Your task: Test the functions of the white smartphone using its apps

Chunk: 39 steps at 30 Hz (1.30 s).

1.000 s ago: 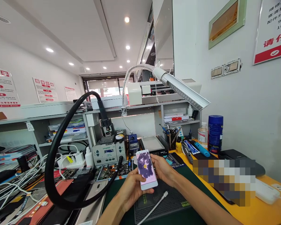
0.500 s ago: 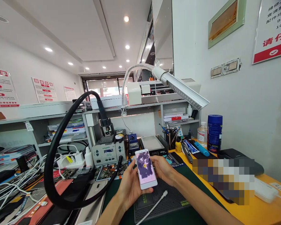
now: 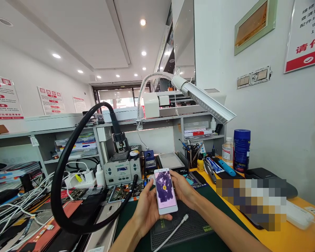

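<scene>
At the lower left of the frame, white cables [image 3: 47,180] lie tangled over stacked items, beside a white power strip [image 3: 88,179]. A black hose [image 3: 57,182] forms a large loop through the left half and crosses above a silver device [image 3: 102,238]. Left of center stands a grey bench unit [image 3: 120,178] with a small display; in front of it is a tray of small parts [image 3: 118,193]. At lower center, the left hand [image 3: 145,206] is loosely cupped beneath the white phone [image 3: 166,191]; its thumb stands clear of the screen at the left, and a fingertip shows below the lower edge. The phone is located at lower center, between both hands, tilted with its lit screen facing the camera; the display shows purple patches and a small yellow spot. The right hand [image 3: 183,189] is partly curled, steadying the phone at its right edge; its remaining fingers are hidden. Below the phone, a white cable end [image 3: 185,217] lies on a dark perforated mat [image 3: 194,227]. Right of center are a black tool holder [image 3: 193,154], a yellow bottle [image 3: 200,163], a clear bottle [image 3: 227,152] and a blue can [image 3: 242,150]. A pixelated patch [image 3: 252,203] covers part of the lower right.
</scene>
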Tool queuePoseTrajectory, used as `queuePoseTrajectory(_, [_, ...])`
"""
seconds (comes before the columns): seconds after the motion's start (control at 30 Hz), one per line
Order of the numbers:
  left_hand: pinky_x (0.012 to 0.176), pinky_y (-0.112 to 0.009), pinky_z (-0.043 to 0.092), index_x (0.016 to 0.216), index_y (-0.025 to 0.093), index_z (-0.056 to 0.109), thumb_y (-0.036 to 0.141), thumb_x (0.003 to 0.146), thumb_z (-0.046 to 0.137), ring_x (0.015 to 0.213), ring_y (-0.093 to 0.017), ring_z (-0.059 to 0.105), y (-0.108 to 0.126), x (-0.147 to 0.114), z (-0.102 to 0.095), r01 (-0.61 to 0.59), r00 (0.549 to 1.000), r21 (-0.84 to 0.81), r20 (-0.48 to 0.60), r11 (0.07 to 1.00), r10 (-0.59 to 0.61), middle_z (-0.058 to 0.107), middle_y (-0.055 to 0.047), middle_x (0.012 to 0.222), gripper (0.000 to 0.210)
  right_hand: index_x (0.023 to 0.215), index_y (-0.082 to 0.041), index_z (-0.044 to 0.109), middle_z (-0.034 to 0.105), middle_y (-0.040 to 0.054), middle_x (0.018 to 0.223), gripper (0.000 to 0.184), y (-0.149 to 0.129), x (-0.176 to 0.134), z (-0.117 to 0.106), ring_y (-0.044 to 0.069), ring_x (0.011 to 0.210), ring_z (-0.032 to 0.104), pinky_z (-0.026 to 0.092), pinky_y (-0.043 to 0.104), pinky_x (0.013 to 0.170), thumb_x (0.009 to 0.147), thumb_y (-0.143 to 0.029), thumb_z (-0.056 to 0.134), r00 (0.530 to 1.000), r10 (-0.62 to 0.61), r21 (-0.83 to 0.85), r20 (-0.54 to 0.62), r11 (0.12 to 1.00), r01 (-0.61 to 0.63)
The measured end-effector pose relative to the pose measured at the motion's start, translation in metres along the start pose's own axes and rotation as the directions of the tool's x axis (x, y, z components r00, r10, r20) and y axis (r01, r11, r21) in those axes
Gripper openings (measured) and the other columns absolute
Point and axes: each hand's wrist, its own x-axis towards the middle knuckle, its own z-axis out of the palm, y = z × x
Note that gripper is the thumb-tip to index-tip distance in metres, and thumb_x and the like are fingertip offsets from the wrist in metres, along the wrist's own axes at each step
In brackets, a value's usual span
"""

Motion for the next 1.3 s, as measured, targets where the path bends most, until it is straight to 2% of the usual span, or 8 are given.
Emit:
queuePoseTrajectory(0.1, [0.058,-0.034,0.055,0.121,0.014,0.057,0.066,0.087,0.048,0.084,-0.028,0.066,0.0,0.0,0.0,-0.001,1.0,0.009,-0.003,1.0,0.001,0.066,-0.014,0.094,0.063,0.096,-0.017,0.069,0.069,0.0073,0.085,0.058,-0.001,-0.001,-0.001,0.021,0.076,0.059,0.04,0.034,0.075,0.083,-0.068,0.045,1.0,-0.001,0.009,0.002,1.0,0.001])
queuePoseTrajectory(0.27, [0.058,-0.033,0.055,0.121,0.014,0.058,0.066,0.087,0.048,0.085,-0.027,0.066,0.001,-0.001,0.002,-0.006,1.0,0.032,-0.029,0.999,0.007,0.066,-0.014,0.095,0.062,0.095,-0.016,0.067,0.07,0.0073,0.087,0.028,0.001,-0.005,0.001,0.021,0.077,0.06,0.041,0.033,0.073,0.074,-0.035,0.067,0.999,-0.036,-0.08,-0.012,0.996,0.035])
queuePoseTrajectory(0.33, [0.058,-0.032,0.055,0.121,0.014,0.058,0.066,0.087,0.048,0.085,-0.027,0.066,0.001,-0.002,0.004,-0.007,0.999,0.047,-0.045,0.999,0.009,0.066,-0.014,0.095,0.063,0.093,-0.016,0.067,0.07,0.0072,0.086,0.03,0.001,-0.006,0.001,0.022,0.079,0.06,0.041,0.033,0.074,0.076,-0.04,0.066,0.999,-0.043,-0.075,-0.018,0.996,0.041])
queuePoseTrajectory(0.47, [0.061,-0.032,0.056,0.119,0.014,0.059,0.066,0.087,0.048,0.084,-0.025,0.066,0.0,-0.002,0.004,-0.013,0.999,0.034,-0.037,0.999,0.014,0.066,-0.013,0.092,0.062,0.096,-0.017,0.068,0.07,0.0064,0.083,0.059,0.0,-0.004,0.0,0.021,0.075,0.059,0.04,0.034,0.074,0.083,-0.069,0.043,1.0,-0.023,0.002,0.01,1.0,0.023])
queuePoseTrajectory(0.53, [0.061,-0.033,0.056,0.118,0.014,0.06,0.066,0.087,0.047,0.083,-0.025,0.066,0.0,-0.002,0.003,-0.014,1.0,0.031,-0.022,0.999,0.015,0.066,-0.013,0.09,0.062,0.096,-0.017,0.068,0.069,0.0055,0.078,0.065,0.0,-0.003,-0.001,0.02,0.071,0.058,0.04,0.033,0.072,0.083,-0.073,0.038,0.999,-0.023,0.008,0.039,1.0,0.023])
queuePoseTrajectory(0.8, [0.062,-0.032,0.057,0.122,0.016,0.058,0.065,0.087,0.049,0.082,-0.024,0.066,-0.003,-0.001,0.001,-0.02,0.999,0.076,-0.03,0.997,0.022,0.067,-0.012,0.091,0.061,0.097,-0.018,0.067,0.072,0.0076,0.091,0.036,0.003,-0.007,0.001,0.023,0.081,0.063,0.043,0.034,0.074,0.07,-0.041,0.075,0.998,-0.055,-0.123,-0.02,0.991,0.052])
queuePoseTrajectory(1.03, [0.06,-0.031,0.057,0.122,0.015,0.059,0.065,0.087,0.049,0.083,-0.024,0.066,-0.005,-0.001,-0.001,-0.031,0.999,0.086,-0.012,0.996,0.033,0.066,-0.012,0.091,0.062,0.095,-0.016,0.066,0.071,0.0076,0.084,0.065,0.001,-0.003,-0.001,0.023,0.077,0.062,0.042,0.034,0.075,0.083,-0.074,0.039,0.999,-0.007,0.04,0.043,0.999,0.006])
queuePoseTrajectory(1.3, [0.06,-0.031,0.057,0.125,0.015,0.058,0.067,0.087,0.046,0.087,-0.026,0.066,-0.005,-0.003,0.001,-0.029,0.999,0.12,-0.023,0.992,0.032,0.066,-0.013,0.095,0.066,0.093,-0.017,0.067,0.07,0.0059,0.083,0.051,-0.001,-0.012,0.005,0.021,0.076,0.062,0.043,0.032,0.072,0.074,-0.064,0.065,0.998,-0.043,-0.145,-0.036,0.989,0.037])
